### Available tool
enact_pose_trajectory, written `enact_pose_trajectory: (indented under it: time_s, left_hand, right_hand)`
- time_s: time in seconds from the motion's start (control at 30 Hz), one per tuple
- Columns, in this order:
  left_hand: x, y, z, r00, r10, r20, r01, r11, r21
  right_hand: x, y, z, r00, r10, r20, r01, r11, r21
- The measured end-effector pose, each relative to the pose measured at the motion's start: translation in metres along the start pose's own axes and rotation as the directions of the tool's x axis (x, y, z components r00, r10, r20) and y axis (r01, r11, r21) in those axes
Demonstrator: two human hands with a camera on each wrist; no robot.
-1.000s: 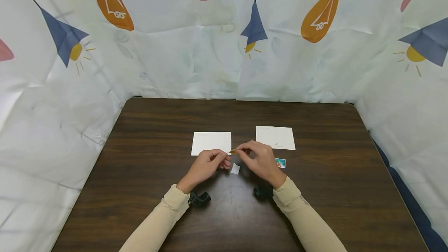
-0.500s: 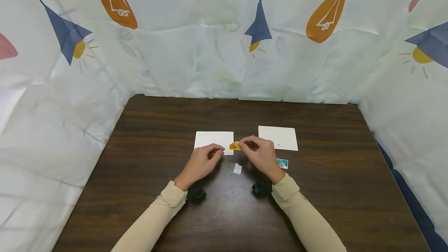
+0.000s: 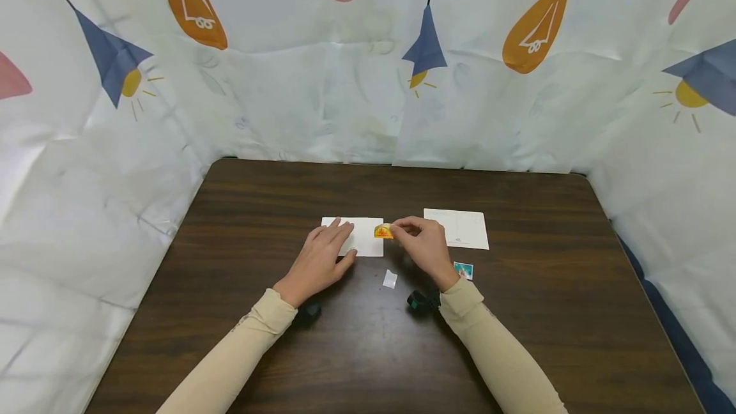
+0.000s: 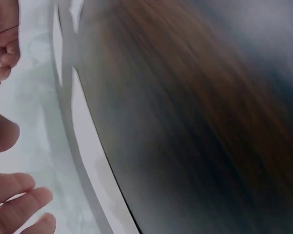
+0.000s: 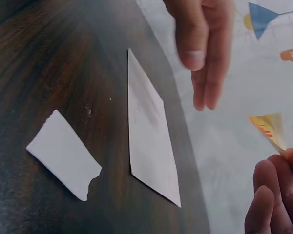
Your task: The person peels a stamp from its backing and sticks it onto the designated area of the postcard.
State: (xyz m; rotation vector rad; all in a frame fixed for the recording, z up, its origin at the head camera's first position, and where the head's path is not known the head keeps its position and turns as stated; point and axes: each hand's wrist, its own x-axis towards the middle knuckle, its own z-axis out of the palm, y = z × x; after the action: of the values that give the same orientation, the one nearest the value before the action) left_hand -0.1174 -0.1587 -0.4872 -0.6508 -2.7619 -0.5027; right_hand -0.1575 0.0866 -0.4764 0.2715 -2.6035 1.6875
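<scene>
My right hand (image 3: 422, 248) pinches a small yellow-orange sticker (image 3: 382, 231) by its right side, between thumb and fingertips. In the head view the sticker overlaps the right edge of the left postcard (image 3: 370, 245); the right wrist view shows it raised above the table and slightly curled. Over the left part of that postcard is my left hand (image 3: 319, 257), fingers straight and spread, holding nothing. A torn white scrap of paper (image 5: 66, 153) lies on the table between the hands. Close to my right wrist is a small teal picture stamp (image 3: 463, 270).
A second white postcard (image 3: 460, 229) lies behind my right hand, partly covered by it. The dark wooden table (image 3: 259, 197) is enclosed at the back and sides by a white printed cloth (image 3: 322, 101). Each wrist wears a dark camera.
My left hand has come away from the sticker, shifted left and spread its fingers over the left postcard. The right hand has kept the sticker, turned its face into view and moved it slightly farther over.
</scene>
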Motion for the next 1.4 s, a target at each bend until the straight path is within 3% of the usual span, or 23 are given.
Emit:
enact_pose_trajectory:
  time_s: [0.27,0.6,0.77,1.13,1.4]
  left_hand:
    - [-0.001,-0.01,-0.003,0.987,-0.047,0.151,0.039,0.998,0.055]
    - [-0.002,-0.021,0.001,0.942,-0.116,0.314,0.095,0.992,0.081]
    - [0.0,-0.026,0.001,0.925,-0.141,0.353,0.113,0.989,0.101]
    - [0.004,-0.034,0.004,0.901,-0.158,0.403,0.131,0.987,0.093]
    - [0.005,-0.035,0.006,0.898,-0.147,0.415,0.126,0.989,0.078]
  right_hand:
    - [0.014,0.001,0.008,0.992,0.115,0.06,-0.119,0.991,0.059]
    - [0.031,0.005,0.02,0.981,0.173,0.085,-0.175,0.985,0.011]
    - [0.038,0.01,0.025,0.974,0.205,0.095,-0.205,0.979,-0.006]
    - [0.051,0.02,0.037,0.953,0.277,0.126,-0.277,0.961,-0.014]
    - [0.057,0.018,0.041,0.927,0.354,0.125,-0.353,0.935,-0.034]
